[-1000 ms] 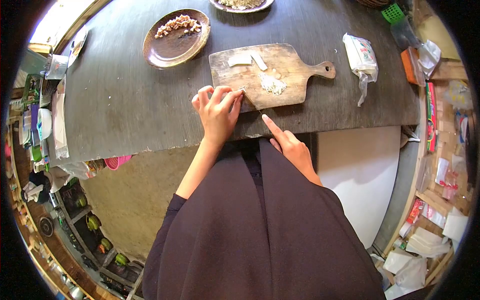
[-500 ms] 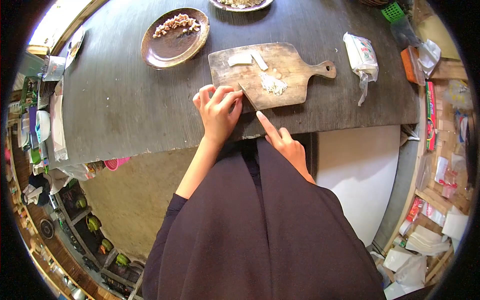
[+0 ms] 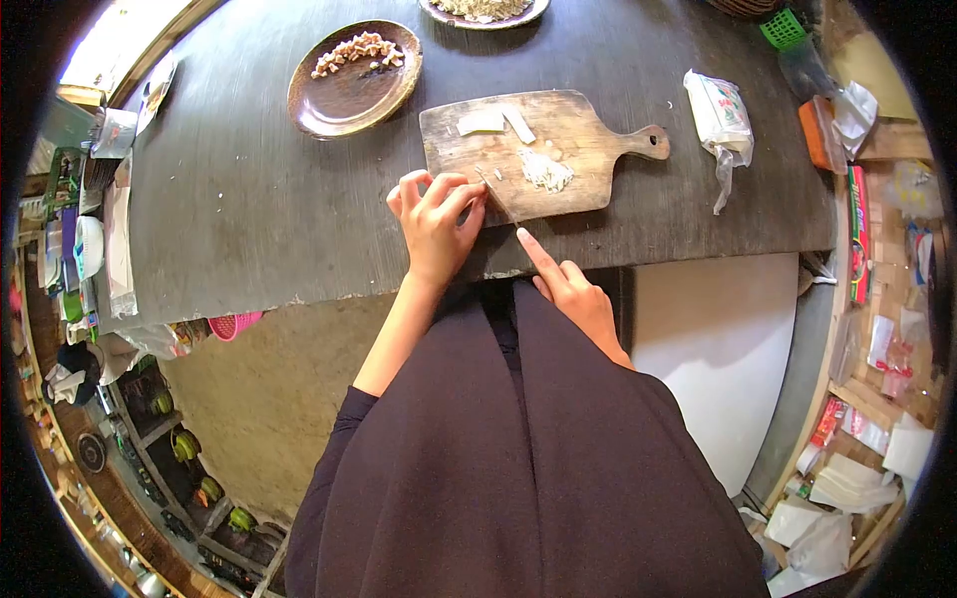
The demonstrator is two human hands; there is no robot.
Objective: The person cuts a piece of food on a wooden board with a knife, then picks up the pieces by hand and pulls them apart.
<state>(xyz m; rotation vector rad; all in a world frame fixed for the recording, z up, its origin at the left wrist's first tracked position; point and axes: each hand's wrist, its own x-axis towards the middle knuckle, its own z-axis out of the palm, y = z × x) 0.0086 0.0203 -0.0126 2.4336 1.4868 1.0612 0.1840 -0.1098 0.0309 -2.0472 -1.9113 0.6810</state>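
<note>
My right hand [image 3: 573, 294] is closed round a knife [image 3: 504, 206], its index finger stretched along the back of the blade. The blade points up and left over the near left part of a wooden cutting board [image 3: 588, 179]. Beside the blade tip, my left hand [image 3: 439, 221] has its fingers curled down at the board's edge; what they pinch is mostly hidden beneath them. On the board lie a pale flat slab [image 3: 481, 121], a pale strip [image 3: 517, 124] and a small heap of chopped white pieces [image 3: 545, 171]. A tiny cut piece sits near the blade tip.
A brown plate [image 3: 344, 105] with small diced pieces stands beyond the board to the left. Another plate [image 3: 488, 22] with pale food is at the far edge. A white plastic package [image 3: 720, 112] lies right of the board's handle.
The view has shifted slightly. The knife has moved a little at the board's edge, and a small cut piece now shows beside the blade tip. My left hand keeps nearly the same pose.
</note>
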